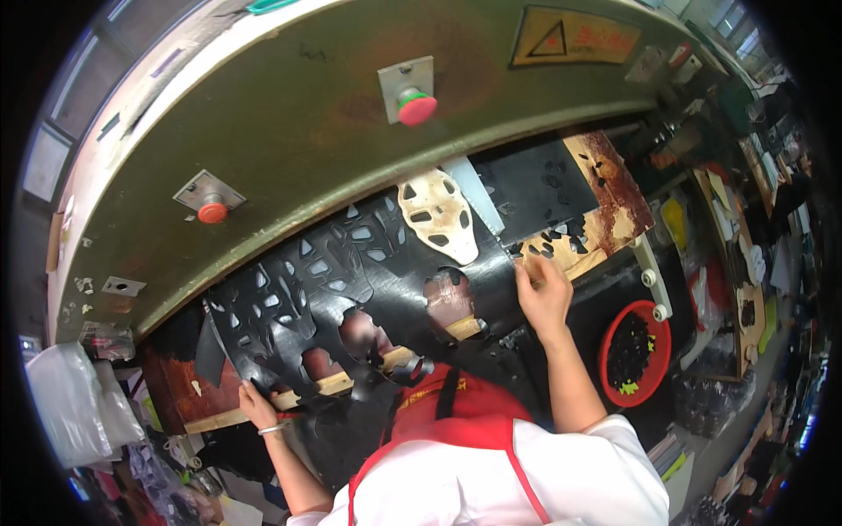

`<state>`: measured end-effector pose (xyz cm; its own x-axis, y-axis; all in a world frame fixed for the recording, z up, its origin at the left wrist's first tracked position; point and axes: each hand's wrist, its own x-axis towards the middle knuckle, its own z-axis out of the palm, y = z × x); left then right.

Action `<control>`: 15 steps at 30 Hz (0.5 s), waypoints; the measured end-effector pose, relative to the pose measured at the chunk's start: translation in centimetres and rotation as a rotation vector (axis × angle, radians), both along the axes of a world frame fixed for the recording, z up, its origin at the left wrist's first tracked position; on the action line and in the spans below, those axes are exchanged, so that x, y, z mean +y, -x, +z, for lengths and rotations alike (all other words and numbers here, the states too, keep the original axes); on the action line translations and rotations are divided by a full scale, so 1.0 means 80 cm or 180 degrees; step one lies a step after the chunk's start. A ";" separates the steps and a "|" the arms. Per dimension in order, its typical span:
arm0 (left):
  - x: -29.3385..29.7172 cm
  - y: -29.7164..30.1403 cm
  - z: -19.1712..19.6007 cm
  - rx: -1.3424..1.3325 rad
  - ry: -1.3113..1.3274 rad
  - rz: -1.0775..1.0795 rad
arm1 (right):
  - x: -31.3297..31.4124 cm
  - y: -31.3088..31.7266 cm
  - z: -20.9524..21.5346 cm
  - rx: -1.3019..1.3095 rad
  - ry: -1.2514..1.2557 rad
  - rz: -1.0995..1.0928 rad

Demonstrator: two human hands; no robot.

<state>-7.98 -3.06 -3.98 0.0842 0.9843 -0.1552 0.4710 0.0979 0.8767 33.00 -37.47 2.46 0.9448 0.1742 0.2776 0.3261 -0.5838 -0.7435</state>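
Black sheet (390, 282) partly cut, plain stretch left mid-frame; left hand (256, 407) pinches its lower-left corner; right hand (545, 296): grip unclear.

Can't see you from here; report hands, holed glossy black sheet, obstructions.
Left hand at lower-left corner of sheet. Right hand at right edge. Tapered, slotted cream plate on top.

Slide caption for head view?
Left hand and right hand at opposite ends of a holed black sheet, a pale slotted plate lying on it.
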 end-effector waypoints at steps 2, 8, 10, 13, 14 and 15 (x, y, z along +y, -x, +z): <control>0.006 0.007 0.027 0.1408 -0.0890 -0.0273 | 0.016 -0.019 0.010 -0.0768 0.0391 0.0762; -0.013 -0.134 0.097 0.1200 -0.2149 -0.1107 | 0.062 -0.007 0.012 -0.0219 0.1081 0.1945; -0.063 -0.207 0.091 0.1165 -0.2380 -0.2014 | 0.050 0.004 0.009 -0.0116 0.0803 0.1999; -0.132 -0.284 0.070 0.1275 -0.2347 -0.2872 | 0.017 0.014 0.010 0.0057 0.0161 0.2060; -0.151 -0.294 0.066 0.1390 -0.2146 -0.2922 | 0.005 0.013 0.013 0.0461 -0.0017 0.2125; -0.163 -0.297 0.064 0.1700 -0.2194 -0.2942 | -0.009 0.007 0.018 0.0984 -0.0454 0.2057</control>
<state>15.79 -16.10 1.13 0.8652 0.4823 0.1371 0.4290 -0.8536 0.2955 32.46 -38.16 3.89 0.7044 0.7056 0.0765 0.3358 -0.2364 -0.9118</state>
